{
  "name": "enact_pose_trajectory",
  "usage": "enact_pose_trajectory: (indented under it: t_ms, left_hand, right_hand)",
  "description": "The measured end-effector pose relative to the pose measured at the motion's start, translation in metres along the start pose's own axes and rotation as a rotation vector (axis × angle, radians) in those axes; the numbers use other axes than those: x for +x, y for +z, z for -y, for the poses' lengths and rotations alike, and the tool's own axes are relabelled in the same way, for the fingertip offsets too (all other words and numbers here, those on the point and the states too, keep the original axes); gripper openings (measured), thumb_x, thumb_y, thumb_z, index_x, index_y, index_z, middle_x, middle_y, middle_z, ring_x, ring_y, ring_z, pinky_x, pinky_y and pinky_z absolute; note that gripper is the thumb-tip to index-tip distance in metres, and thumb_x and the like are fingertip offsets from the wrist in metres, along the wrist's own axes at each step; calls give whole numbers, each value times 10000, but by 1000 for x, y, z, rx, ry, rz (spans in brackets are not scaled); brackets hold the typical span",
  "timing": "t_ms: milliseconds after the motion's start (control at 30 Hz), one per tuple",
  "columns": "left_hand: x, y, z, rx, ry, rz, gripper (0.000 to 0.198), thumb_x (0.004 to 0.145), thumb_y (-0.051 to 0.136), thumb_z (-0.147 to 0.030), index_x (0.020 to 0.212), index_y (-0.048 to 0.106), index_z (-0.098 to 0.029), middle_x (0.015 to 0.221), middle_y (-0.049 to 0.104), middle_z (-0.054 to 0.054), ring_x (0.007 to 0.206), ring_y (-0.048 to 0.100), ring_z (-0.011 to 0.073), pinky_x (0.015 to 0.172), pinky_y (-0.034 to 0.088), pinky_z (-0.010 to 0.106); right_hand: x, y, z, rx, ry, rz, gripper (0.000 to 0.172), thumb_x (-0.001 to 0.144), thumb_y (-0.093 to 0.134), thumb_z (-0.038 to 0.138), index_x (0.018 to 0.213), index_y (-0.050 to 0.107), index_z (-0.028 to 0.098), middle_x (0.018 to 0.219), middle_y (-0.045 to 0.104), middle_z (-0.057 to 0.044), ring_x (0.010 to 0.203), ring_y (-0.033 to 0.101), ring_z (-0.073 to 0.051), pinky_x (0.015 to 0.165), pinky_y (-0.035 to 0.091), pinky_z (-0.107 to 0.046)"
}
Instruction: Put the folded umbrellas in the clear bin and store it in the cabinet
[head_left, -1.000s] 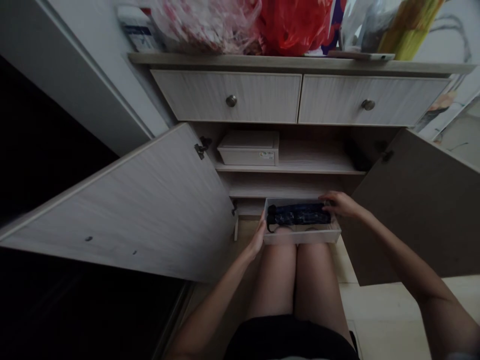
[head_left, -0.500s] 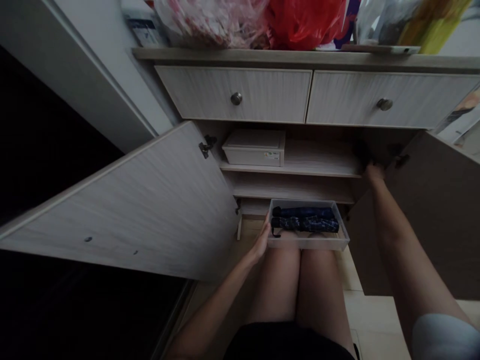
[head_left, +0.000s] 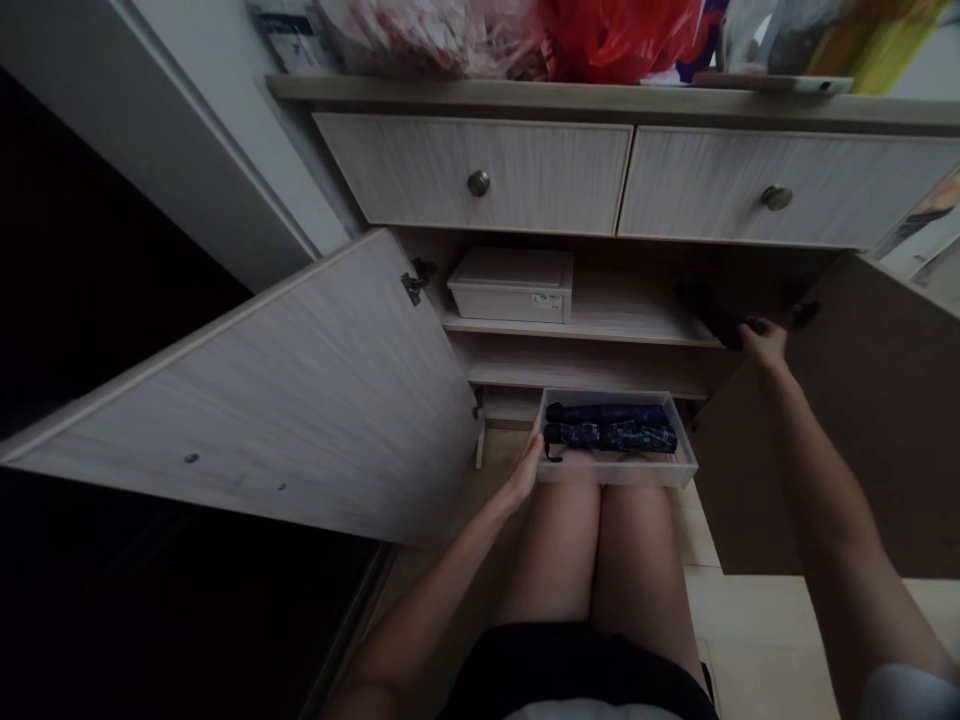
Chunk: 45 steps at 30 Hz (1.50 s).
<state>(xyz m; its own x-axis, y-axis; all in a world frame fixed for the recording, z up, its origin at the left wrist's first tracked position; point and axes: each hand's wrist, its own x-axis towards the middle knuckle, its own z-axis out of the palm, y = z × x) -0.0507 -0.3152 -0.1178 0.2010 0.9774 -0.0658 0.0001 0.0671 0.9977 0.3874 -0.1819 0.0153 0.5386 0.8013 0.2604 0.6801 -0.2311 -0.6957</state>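
Observation:
A clear plastic box (head_left: 615, 474) rests on the knees. Inside lie two folded umbrellas side by side, a plain dark blue one (head_left: 615, 412) and a dark patterned one (head_left: 611, 437). My left hand (head_left: 526, 468) steadies the box by its left wall, fingers along the side. At the right end of the upper shelf, my right hand (head_left: 765, 343) is closed around the end of a dark, long object that looks like a folded umbrella (head_left: 712, 308). Deep shadow blurs its far end.
The left cabinet door (head_left: 262, 400) and right door (head_left: 847, 420) stand wide. A lidded white box (head_left: 511, 290) sits on the upper shelf (head_left: 615, 310). Two closed drawers are above, and plastic bags (head_left: 615, 35) crowd the countertop (head_left: 465, 95).
My right hand has drawn back slightly toward me, bringing the dark umbrella-like object further into sight. My left hand and the box stay on the knees; the view has tilted a little.

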Motion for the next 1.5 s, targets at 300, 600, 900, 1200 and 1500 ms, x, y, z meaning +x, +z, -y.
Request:
enact_pose_trajectory:
  t_ms: [300,600,900,1200,1500]
  left_hand:
    - [-2,4,-5,-28,1,25,883,875,393,-789,1594,254,-297,1687,160,4,1568,84,269,1287,65,438]
    - [-7,3,-7,54,-35,10,925,869,357,-808,1608,210,-271,1686,114,-4,1570,20,246,1285,5,409]
    - [-7,4,-7,73,4,21,919,878,309,-808,1611,195,-266,1693,72,-1,1570,22,243,1286,8,402]
    - [-5,3,-4,58,16,21,908,879,327,-803,1607,214,-272,1693,97,9,1568,28,249,1286,20,407]
    - [-4,2,-1,73,6,6,869,892,335,-781,1601,231,-290,1688,124,1,1566,26,240,1285,15,418]
  right_hand:
    - [-123,-26,-20,594,-40,373,463,622,756,553,961,715,239,958,723,-67,837,673,-234,750,572,-355]
    - [-181,-32,-10,414,-266,840,492,799,676,582,1076,726,179,1013,737,-92,898,684,-240,825,561,-353]
    - [-179,-12,-4,213,-480,901,376,805,560,306,1109,732,167,989,736,-64,798,655,-192,705,521,-270]
    - [-168,-14,3,38,-614,1055,407,652,581,169,994,797,218,1135,731,-73,1107,658,-269,1034,480,-355]
    - [-169,27,-43,494,142,513,548,821,577,697,1097,731,250,1087,743,-92,1170,636,-314,1022,505,-479]
